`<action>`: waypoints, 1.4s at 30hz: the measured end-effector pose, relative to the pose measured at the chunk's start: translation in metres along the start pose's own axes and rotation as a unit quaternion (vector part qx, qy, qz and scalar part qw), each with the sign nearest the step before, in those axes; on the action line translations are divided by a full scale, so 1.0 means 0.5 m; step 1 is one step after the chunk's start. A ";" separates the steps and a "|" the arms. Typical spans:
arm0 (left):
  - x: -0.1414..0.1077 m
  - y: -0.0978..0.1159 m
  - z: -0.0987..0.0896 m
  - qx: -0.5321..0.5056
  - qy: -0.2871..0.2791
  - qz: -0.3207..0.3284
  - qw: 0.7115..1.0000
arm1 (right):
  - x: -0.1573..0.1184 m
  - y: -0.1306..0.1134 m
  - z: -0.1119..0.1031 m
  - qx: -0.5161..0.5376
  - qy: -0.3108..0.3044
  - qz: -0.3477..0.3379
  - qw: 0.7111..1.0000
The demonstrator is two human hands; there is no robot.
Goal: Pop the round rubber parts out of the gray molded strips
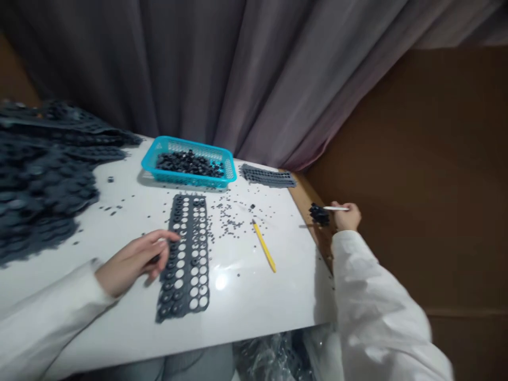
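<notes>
My left hand (138, 259) hovers at the left edge of a dark grey sheet (189, 233) with rows of round holes and ring-shaped discs. Its index finger reaches over the sheet, while the other fingers curl around a small dark bit that is hard to make out. Off the table's right edge, my right hand (347, 216) grips the white handle of a brush (335, 208) with a black, tufted head. Many tiny black bits (230, 219) lie scattered to the right of the sheet. A yellow pen-like tool (264, 246) rests among them, tip pointing away.
Behind the sheet stands a blue plastic basket (190, 181) holding many small black pieces. A second grey strip (268, 176) lies at the back right. Dark perforated sheets form a large pile (43, 185) on the left. A grey curtain (198, 69) hangs behind the white table (254, 301).
</notes>
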State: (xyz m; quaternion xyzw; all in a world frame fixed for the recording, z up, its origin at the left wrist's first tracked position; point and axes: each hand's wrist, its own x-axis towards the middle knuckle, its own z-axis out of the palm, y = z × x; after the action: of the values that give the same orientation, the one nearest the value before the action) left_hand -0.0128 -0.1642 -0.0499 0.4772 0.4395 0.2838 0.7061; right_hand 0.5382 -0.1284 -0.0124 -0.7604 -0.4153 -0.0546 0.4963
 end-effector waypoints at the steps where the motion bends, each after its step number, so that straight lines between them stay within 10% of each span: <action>1: 0.000 0.001 0.001 -0.002 -0.001 0.014 1.000 | -0.004 -0.026 0.001 0.026 0.005 0.007 1.000; 7: -0.005 0.000 0.008 0.193 -0.025 0.145 0.970 | -0.171 -0.255 0.038 0.252 -0.199 -0.004 0.947; 12: -0.022 0.012 0.018 0.448 -0.122 0.320 0.826 | -0.482 -0.407 0.069 0.321 -0.457 0.053 0.828; 16: -0.024 0.017 0.027 0.509 -0.172 0.361 0.762 | -0.625 -0.424 0.092 0.360 -0.481 0.146 0.786; 27: -0.010 0.036 0.041 0.590 -0.237 0.302 0.710 | -0.650 -0.405 0.102 0.324 -0.495 0.092 0.801; 34: -0.008 0.048 0.057 0.656 -0.246 0.341 0.627 | -0.654 -0.417 0.105 0.233 -0.489 -0.032 0.840; 42: -0.004 0.036 0.052 0.622 -0.263 0.369 0.639 | -0.666 -0.420 0.104 0.200 -0.452 -0.080 0.866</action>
State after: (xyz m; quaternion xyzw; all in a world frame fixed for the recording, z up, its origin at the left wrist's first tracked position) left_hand 0.0100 -0.1699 -0.0287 0.9807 0.0959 0.0426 0.1647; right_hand 0.1607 -0.2451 -0.0543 -0.5508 -0.6554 0.3400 0.3893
